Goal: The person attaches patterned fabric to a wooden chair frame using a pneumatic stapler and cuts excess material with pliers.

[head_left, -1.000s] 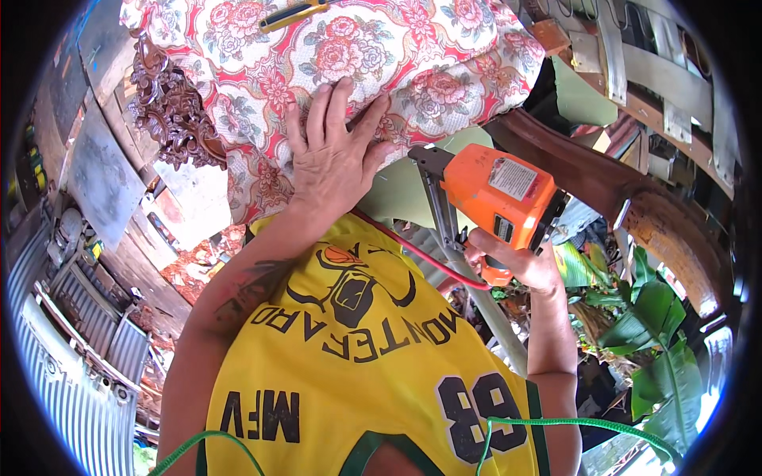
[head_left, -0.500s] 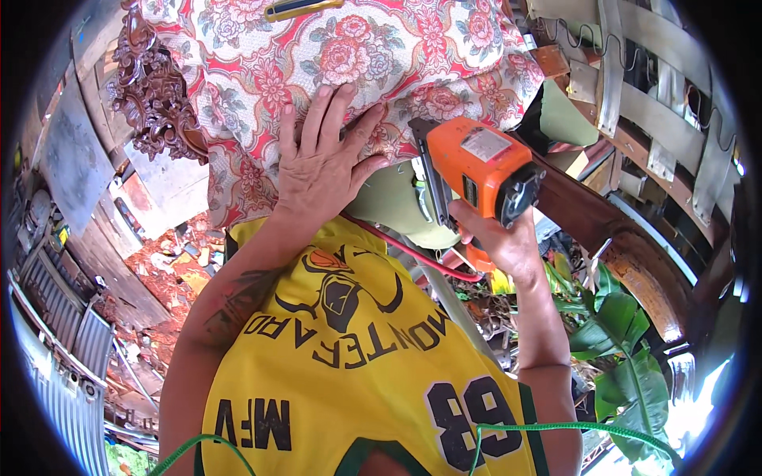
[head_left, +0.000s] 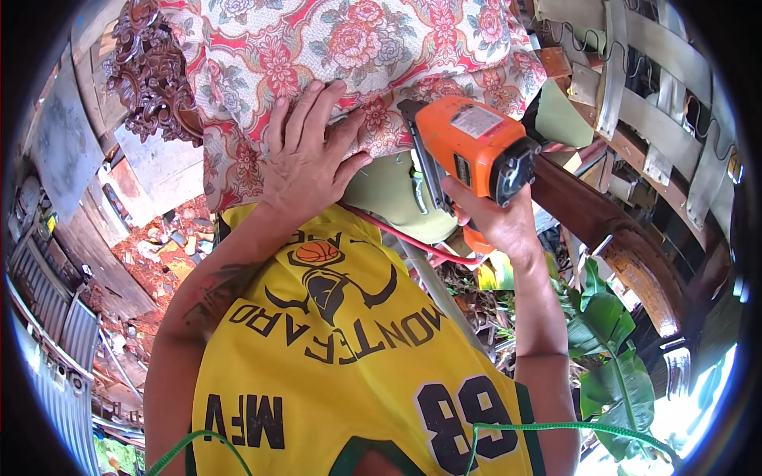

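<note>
My left hand (head_left: 305,163) lies on red-and-white floral fabric (head_left: 381,67), its fingers stretched out and pressing near the cloth's lower edge. An orange staple gun (head_left: 468,143) is in my right hand (head_left: 504,226), whose fingers wrap round the handle. The gun's dark nose meets the fabric edge, to the right of my left hand; whether it touches cannot be made out. A red hose (head_left: 405,238) runs to the bottom of its handle. Below the cloth edge shows a pale green surface (head_left: 385,198), with a small green-handled tool (head_left: 418,190) beside the gun.
Carved dark wood (head_left: 155,75) borders the fabric on the left. To the right is a frame with woven pale straps (head_left: 675,119) and metal springs. A curved brown wooden piece (head_left: 635,270) and green leaves (head_left: 623,365) are at lower right. Debris (head_left: 171,246) covers ground at left.
The whole view has shifted slightly, and the yellow-and-dark tool at the top edge is out of sight. My left hand has slid a little left across the cloth. The staple gun stays in my right hand.
</note>
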The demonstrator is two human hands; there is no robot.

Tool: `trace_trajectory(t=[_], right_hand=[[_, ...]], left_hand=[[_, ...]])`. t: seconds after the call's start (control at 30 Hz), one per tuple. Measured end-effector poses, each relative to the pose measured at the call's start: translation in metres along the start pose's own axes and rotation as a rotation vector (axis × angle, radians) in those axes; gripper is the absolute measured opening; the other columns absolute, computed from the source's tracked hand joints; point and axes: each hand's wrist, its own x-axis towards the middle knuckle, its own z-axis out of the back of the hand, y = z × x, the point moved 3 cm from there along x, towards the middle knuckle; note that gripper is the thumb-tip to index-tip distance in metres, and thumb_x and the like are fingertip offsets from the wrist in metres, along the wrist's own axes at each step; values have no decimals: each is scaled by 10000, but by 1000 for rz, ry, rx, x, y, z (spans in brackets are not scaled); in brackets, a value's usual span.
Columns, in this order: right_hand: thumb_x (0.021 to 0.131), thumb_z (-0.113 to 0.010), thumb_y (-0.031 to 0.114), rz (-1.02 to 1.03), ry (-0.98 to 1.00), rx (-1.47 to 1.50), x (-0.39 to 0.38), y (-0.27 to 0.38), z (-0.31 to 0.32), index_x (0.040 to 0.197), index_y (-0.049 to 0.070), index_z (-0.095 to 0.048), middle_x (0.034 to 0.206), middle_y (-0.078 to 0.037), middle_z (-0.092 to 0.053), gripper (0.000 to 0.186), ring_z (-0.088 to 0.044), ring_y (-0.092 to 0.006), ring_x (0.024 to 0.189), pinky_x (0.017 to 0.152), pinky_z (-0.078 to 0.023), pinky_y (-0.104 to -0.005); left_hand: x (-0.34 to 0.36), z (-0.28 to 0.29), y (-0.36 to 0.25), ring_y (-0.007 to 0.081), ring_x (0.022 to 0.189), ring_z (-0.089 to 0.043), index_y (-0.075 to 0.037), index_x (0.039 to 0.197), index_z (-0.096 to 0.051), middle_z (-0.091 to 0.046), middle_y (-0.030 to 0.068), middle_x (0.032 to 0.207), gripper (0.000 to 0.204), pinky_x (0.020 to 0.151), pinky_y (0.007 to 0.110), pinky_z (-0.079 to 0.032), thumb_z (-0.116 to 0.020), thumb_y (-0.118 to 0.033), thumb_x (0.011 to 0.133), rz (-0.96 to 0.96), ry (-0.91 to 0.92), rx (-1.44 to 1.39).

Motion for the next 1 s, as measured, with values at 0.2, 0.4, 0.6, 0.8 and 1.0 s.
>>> trace_trajectory(t=[0.2, 0.4, 0.6, 0.8, 1.0], right_hand=[[852, -803, 79, 48, 52, -62, 13, 8, -13, 1092, 15, -708, 955, -37, -769, 266, -708, -88, 864, 790, -578, -313], [857, -803, 97, 18, 40, -90, 22, 14, -21, 1104, 23, -703, 832, -9, -730, 277, -676, -74, 693, 636, -554, -298], [867, -792, 84, -30, 44, -43, 24, 22, -26, 1140, 28, -689, 784, -7, -702, 297, -631, -78, 566, 525, -513, -282], [884, -770, 59, -40, 41, -39, 25, 24, -26, 1162, 30, -689, 760, -3, -685, 291, -606, -71, 536, 491, -488, -267], [885, -765, 53, -56, 53, -50, 26, 31, -30, 1178, 19, -687, 771, -3, -687, 306, -599, -74, 530, 484, -482, -263]], left_hand=[[-2, 1, 5, 331, 1452, -374, -198, 1292, -691, -436, 123, 1556, 498, 1206, 531, -216, -670, -532, 922, 33, -28, -84], [-3, 3, 6, 321, 1469, -360, -194, 1292, -691, -405, 104, 1575, 531, 1214, 528, -227, -752, -465, 839, 52, 3, -115], [-3, 3, 6, 303, 1484, -350, -198, 1319, -666, -397, 91, 1582, 607, 1217, 522, -243, -819, -375, 759, 71, 30, -165], [-4, 1, 6, 287, 1483, -360, -203, 1308, -662, -404, 74, 1588, 620, 1217, 508, -247, -839, -337, 729, 81, -7, -161], [-5, -1, 5, 272, 1470, -389, -199, 1283, -669, -438, 59, 1572, 531, 1213, 492, -257, -802, -306, 780, 71, -34, -99]])
